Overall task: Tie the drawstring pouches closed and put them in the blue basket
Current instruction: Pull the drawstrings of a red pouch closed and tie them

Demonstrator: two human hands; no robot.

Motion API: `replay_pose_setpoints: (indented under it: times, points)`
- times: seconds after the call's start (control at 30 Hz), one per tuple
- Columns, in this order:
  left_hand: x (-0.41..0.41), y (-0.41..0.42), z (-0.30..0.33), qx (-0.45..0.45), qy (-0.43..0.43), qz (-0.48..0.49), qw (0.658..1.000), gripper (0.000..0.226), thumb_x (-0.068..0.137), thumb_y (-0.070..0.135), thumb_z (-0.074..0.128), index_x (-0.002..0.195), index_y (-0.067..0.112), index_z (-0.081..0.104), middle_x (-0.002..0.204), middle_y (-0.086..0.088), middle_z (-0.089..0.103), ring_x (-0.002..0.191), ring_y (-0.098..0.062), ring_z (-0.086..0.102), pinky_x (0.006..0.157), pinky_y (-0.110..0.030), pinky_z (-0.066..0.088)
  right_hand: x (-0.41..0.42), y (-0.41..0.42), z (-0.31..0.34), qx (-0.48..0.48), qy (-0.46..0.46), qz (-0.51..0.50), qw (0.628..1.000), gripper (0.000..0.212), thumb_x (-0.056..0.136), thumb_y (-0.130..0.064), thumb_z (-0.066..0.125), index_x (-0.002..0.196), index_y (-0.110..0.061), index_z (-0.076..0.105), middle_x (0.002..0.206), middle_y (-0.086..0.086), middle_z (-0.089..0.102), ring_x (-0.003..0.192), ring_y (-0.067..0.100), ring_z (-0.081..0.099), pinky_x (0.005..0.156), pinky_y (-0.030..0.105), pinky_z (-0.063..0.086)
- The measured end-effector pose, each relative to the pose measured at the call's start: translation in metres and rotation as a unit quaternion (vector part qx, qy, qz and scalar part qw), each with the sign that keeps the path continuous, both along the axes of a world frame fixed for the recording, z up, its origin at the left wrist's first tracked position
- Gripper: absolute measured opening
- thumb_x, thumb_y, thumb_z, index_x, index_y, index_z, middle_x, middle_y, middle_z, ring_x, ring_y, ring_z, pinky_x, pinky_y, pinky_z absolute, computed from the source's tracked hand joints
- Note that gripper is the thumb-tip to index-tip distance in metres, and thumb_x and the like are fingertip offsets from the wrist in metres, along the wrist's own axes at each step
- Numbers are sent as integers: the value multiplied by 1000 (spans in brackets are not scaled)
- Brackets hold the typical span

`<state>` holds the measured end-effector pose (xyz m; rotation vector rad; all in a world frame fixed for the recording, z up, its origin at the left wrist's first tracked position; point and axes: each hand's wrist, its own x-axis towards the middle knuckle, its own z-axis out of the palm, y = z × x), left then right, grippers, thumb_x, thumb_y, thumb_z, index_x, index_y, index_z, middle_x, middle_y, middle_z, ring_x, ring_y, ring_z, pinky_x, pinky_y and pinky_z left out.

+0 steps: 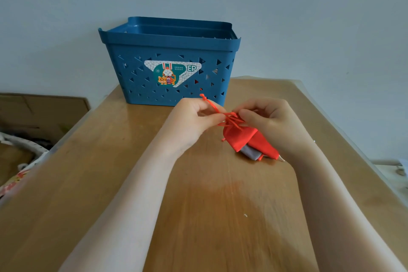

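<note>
Two hands (194, 117) (268, 120) on thin cord (213, 106) of soft red pouch (239, 137).

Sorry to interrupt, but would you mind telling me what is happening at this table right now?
A person is tying a red drawstring pouch closed above the wooden table. The left hand and the right hand each pinch the red cord at the pouch's gathered mouth. More pouches, one red and one grey, lie beneath it. The blue basket stands behind, at the table's far edge.

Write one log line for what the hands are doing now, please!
step: tying | left hand: pinches red string | right hand: holds red pouch | blue basket: behind on table
</note>
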<state>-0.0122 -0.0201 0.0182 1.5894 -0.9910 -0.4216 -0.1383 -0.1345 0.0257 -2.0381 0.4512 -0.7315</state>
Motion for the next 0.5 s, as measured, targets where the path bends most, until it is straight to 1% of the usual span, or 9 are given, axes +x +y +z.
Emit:
replay_pose_setpoints:
  times: [0.07,0.13,0.17,0.27,0.33,0.43,0.5]
  points:
    - [3,-2,-3,8,-84,46,995,10,84,9,67,82,17,73,77,6,71,74,-2,65,73,-15,49,1,3,2,31,1,3,1000,17,88,-6,57,80,-12,72,77,0,72,72,5,66,72,14,50]
    - [1,-6,-6,-8,-169,89,982,13,83,7,66,81,17,73,77,7,68,73,-5,62,71,-15,46,4,6,3,56,9,8,998,19,89,-6,56,76,-9,70,72,1,71,67,8,68,74,25,55]
    - [0,-8,-8,-39,-200,100,974,13,81,4,66,82,15,73,77,5,66,74,-7,60,68,-14,45,6,8,2,67,7,3,998,21,89,-6,55,74,-8,69,69,1,69,63,8,67,72,27,56]
    - [-4,-14,-14,-138,-258,104,950,14,76,4,64,86,8,73,82,-3,64,73,-12,57,65,-17,44,11,11,1,95,-19,-26,995,21,90,-8,54,73,-10,64,60,-4,64,51,8,60,59,24,53]
    - [-5,-16,-16,-175,-274,95,941,14,78,5,64,89,9,73,84,-6,63,72,-13,56,65,-18,45,9,11,0,77,-14,-15,997,15,91,-12,56,80,-13,66,63,-1,63,49,10,54,54,19,48]
    - [-5,-16,-15,-204,-281,84,934,18,80,2,64,92,11,73,84,0,59,73,-8,55,65,-17,44,5,11,1,52,-7,29,998,17,92,-14,55,85,-11,70,63,-2,62,53,8,47,53,13,40]
    - [-5,-15,-15,-212,-269,75,937,20,81,3,63,95,14,72,84,8,55,74,-2,53,65,-13,42,5,11,1,63,-38,34,997,16,91,-10,56,81,-11,69,57,-12,60,50,1,46,52,9,37]
